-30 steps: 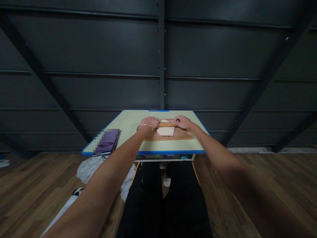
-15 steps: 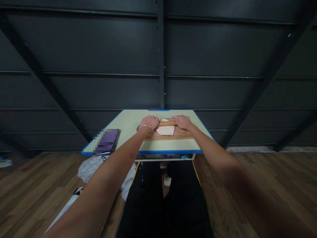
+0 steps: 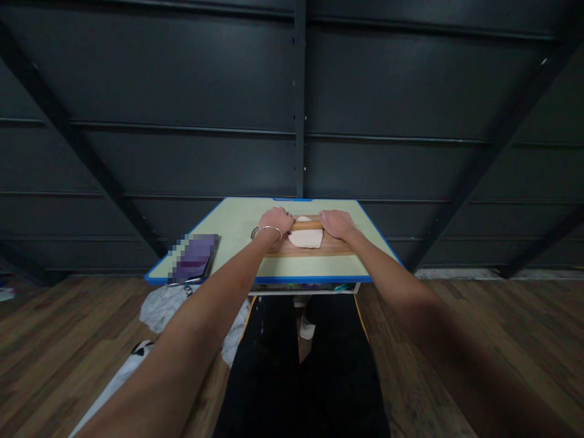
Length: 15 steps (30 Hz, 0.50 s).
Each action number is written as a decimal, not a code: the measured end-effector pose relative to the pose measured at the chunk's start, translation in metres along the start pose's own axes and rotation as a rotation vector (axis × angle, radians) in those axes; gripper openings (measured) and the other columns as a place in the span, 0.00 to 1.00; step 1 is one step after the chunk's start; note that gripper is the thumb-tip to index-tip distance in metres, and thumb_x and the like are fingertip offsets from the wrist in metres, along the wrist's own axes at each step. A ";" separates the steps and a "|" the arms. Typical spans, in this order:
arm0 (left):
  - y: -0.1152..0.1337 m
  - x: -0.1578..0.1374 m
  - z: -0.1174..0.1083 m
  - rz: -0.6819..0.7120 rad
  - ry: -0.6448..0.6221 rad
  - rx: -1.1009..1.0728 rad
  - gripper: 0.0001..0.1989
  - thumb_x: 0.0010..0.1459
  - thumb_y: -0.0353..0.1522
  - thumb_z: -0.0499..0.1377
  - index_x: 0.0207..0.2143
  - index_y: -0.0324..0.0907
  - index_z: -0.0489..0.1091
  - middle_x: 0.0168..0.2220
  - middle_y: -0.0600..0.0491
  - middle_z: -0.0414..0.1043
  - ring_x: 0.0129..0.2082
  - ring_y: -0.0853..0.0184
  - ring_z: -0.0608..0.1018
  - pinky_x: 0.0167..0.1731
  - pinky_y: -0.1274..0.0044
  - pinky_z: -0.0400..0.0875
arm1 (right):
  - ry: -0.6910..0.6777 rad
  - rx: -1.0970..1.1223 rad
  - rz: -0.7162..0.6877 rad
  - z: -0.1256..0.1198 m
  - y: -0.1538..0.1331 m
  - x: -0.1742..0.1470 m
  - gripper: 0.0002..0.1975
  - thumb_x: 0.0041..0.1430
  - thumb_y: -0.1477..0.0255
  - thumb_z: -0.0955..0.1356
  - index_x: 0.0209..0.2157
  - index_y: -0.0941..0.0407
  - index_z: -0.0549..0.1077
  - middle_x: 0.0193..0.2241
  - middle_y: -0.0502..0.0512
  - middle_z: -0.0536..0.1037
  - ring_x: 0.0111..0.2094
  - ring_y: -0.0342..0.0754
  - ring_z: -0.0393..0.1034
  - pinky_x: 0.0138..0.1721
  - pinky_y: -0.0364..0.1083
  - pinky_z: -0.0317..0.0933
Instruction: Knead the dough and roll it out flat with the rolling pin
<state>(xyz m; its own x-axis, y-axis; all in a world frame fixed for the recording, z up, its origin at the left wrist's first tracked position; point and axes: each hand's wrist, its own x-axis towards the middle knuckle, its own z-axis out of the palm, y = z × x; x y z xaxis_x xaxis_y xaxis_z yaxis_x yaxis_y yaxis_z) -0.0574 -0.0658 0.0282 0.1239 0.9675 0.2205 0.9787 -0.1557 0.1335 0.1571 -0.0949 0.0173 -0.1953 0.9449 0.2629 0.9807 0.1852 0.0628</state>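
Note:
A wooden rolling pin (image 3: 307, 225) lies crosswise over a flat white sheet of dough (image 3: 305, 239). My left hand (image 3: 276, 220), with a bracelet at the wrist, is closed over the pin's left end. At the other end, my right hand (image 3: 336, 224) is closed on the pin too. Under the dough is a wooden board (image 3: 292, 250), partly hidden by my hands. Dough shows on both the near and far side of the pin.
The board rests on a pale table (image 3: 237, 213) with a blue edge. A purple-screened device (image 3: 196, 258), partly pixelated, lies at the table's left. White cloth-like material (image 3: 159, 308) is below it on the wooden floor. A dark panelled wall (image 3: 228, 164) stands behind.
Both hands keep their hold on the rolling pin, which has hardly moved over the dough. The whole view has shifted slightly.

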 end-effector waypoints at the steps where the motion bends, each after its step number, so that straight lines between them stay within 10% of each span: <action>1: 0.000 0.001 0.001 0.000 -0.006 0.001 0.26 0.66 0.42 0.48 0.47 0.35 0.79 0.49 0.34 0.78 0.49 0.53 0.81 0.47 0.71 0.74 | 0.002 0.002 -0.001 0.000 0.000 0.001 0.28 0.75 0.64 0.49 0.48 0.55 0.76 0.48 0.65 0.81 0.48 0.57 0.77 0.46 0.51 0.64; 15: -0.001 0.013 0.000 -0.010 -0.115 0.008 0.28 0.66 0.45 0.47 0.49 0.37 0.79 0.51 0.36 0.78 0.51 0.52 0.79 0.48 0.70 0.73 | -0.118 -0.093 -0.297 0.011 0.016 0.027 0.22 0.76 0.65 0.52 0.58 0.56 0.70 0.56 0.65 0.73 0.58 0.57 0.64 0.59 0.53 0.55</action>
<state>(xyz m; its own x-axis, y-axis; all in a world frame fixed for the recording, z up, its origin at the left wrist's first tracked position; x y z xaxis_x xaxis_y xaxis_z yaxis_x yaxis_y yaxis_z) -0.0566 -0.0528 0.0310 0.1315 0.9856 0.1064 0.9813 -0.1446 0.1273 0.1675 -0.0639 0.0147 -0.4648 0.8790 0.1066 0.8747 0.4372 0.2093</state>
